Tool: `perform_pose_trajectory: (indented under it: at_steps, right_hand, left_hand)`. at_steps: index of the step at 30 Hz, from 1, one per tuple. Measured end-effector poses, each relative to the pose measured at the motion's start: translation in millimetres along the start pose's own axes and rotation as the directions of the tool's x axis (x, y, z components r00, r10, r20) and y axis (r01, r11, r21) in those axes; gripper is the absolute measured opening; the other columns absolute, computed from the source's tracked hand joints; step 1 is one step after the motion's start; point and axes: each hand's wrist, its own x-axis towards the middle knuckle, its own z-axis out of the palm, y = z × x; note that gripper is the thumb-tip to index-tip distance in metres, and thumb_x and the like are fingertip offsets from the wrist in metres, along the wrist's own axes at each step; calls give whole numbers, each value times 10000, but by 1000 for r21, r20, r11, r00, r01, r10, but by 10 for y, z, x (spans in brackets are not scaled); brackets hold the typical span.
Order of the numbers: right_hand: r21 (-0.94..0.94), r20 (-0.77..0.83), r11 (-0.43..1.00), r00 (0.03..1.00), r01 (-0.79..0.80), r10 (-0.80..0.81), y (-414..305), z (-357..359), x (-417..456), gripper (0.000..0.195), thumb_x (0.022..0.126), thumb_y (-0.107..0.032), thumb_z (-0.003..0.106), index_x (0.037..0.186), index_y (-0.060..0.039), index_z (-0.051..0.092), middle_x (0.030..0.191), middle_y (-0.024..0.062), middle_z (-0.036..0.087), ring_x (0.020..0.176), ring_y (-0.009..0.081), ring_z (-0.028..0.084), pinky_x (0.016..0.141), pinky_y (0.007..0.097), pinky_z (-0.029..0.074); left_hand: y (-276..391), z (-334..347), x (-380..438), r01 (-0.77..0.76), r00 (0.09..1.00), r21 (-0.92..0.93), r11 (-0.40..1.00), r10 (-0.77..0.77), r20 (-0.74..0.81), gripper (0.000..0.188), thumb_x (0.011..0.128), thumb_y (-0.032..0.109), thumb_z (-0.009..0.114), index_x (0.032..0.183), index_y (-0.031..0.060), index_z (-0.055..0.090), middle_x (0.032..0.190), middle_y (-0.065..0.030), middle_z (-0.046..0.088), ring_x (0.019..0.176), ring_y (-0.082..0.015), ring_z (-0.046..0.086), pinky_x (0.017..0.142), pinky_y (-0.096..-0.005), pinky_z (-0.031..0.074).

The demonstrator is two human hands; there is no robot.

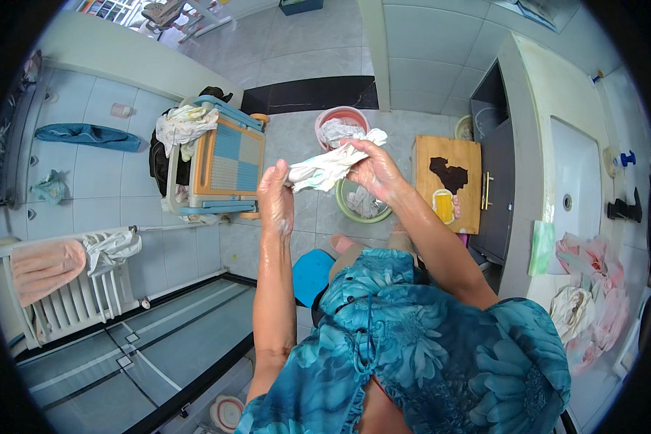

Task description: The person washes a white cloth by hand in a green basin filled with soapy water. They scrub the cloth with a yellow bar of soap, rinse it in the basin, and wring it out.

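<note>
A wet white cloth (325, 169) with faint coloured marks is stretched between my two hands, partly bunched. My left hand (276, 190) grips its left end with the thumb up. Around its right part my right hand (377, 171) is closed, and a bunched end sticks out past the fingers. Both forearms look wet. Below the cloth, a green basin (364, 219) on the floor holds a greyish-white cloth (362, 203) in water. Behind it, a pink basin (321, 120) contains another crumpled whitish cloth (339, 131). The held cloth hides part of both basins.
To the right, a wooden stool (426, 157) bears a dark cloth (449, 173) and a yellow-and-white brush (443, 206). A folded frame (230, 157) draped with clothes stands left. A blue seat (312, 276) is beside my legs. Right lies a sink (575, 168); lower left, a radiator (87, 290).
</note>
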Motion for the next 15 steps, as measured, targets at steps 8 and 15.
perform_pose_trajectory:
  at_steps: [8,15]
  right_hand:
    - [-140,-76,979,985,145,-157,55,90,-36,344,985,-265,480,1213,-10,522,1118,108,595,1016,183,603,862,340,514]
    - [125,-67,992,997,-24,33,106,145,22,376,983,-310,474,1162,13,546,1043,109,615,965,222,620,854,392,522]
  left_hand:
    - [121,-120,-45,172,983,115,978,-178,42,237,890,241,646,974,30,578,805,-19,589,702,-124,600,630,-266,512]
    - [25,163,-164,426,798,559,711,-586,138,436,760,241,774,1075,-26,633,923,-106,672,791,-140,637,673,-275,518]
